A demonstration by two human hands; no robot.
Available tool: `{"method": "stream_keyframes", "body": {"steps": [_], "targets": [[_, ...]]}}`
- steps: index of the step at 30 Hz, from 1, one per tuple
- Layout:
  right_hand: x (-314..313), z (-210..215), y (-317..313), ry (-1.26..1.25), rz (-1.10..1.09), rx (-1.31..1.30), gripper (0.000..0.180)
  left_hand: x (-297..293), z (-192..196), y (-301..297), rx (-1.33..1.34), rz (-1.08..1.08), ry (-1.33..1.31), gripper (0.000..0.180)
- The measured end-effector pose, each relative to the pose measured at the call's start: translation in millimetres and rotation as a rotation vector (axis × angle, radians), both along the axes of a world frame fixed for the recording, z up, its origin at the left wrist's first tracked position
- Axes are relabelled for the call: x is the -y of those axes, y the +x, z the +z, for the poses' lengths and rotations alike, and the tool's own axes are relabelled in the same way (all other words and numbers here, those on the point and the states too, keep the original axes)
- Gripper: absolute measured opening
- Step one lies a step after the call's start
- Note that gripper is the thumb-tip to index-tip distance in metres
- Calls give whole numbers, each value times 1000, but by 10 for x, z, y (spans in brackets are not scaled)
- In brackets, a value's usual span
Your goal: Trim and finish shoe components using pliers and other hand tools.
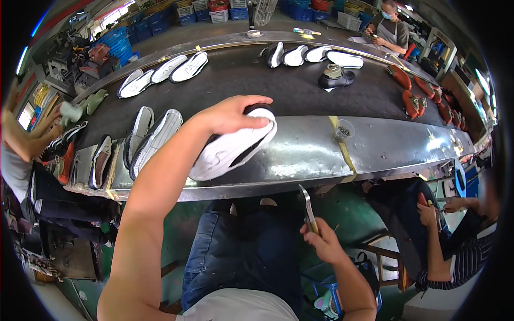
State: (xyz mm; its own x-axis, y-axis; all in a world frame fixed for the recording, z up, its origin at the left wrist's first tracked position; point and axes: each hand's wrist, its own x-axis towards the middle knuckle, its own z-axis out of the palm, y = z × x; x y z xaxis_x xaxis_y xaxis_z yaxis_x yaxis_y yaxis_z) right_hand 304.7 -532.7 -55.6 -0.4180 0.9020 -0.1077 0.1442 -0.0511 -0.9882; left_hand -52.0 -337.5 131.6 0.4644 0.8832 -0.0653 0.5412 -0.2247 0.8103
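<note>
My left hand (231, 115) grips a shoe (230, 151) over one end, fingers and thumb around it. The shoe's white sole faces up, and dark upper shows along its edge; it rests tilted on the shiny metal ledge (308, 147). Lower down, off the ledge's front edge and over my lap, my right hand (325, 242) is closed on a slim metal tool (307, 206) with a bent tip and a tan handle. The tool's exact kind is unclear. Just left of my left forearm lie two upturned shoes (158, 140) with pale soles.
Behind the ledge runs a dark belt (241, 85) carrying white-soled shoes (179, 68), a black shoe (336, 78) and red shoes (413, 102). A small clear cup (344, 129) of tiny dark pieces stands on the ledge. Co-workers sit left (19, 144), right (455, 235) and far right (393, 29).
</note>
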Motion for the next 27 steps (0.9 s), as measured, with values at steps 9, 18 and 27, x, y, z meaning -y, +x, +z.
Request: {"method": "stream_keyframes", "body": {"steps": [9,18,27], "targets": [[708,92,-488,-22,17,-12,29,2206,-217,54,207,69,537,79],[1005,-68,-823,39,74,129,23,2773,-2309,57,337,436,244,56],[999,102,-1016,-308,294,78,30,2693,-2078,-328,275,114,-20,61]]}}
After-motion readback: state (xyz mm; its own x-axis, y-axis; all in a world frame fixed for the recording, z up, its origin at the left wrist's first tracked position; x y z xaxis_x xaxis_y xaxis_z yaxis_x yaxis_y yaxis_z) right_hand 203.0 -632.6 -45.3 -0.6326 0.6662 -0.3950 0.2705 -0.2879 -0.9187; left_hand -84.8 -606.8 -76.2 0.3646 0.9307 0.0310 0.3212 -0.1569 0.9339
